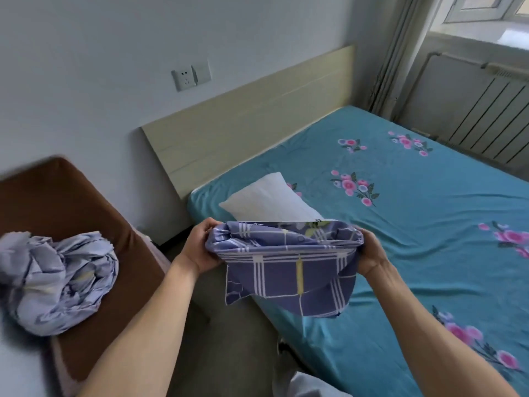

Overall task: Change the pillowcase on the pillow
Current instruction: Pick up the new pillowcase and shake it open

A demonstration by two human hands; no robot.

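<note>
My left hand (200, 247) and right hand (369, 253) each grip a bunched side of the purple checked fabric pillowcase (289, 267), mouth spread, near the bare white pillow (269, 199) (on the teal floral bedsheet (400, 224)). Risk: uneven gathering snags a corner.

Bed with a teal fitted sheet (400, 224) printed with pink flower sprays, set against a pale wooden headboard (246, 121). A bare white pillow (266, 199) lies directly on the sheet near the head-end corner. Beside the bed, a brown cushioned seat (57, 196) carries a crumpled pale lilac cloth bundle (54, 279).
</note>
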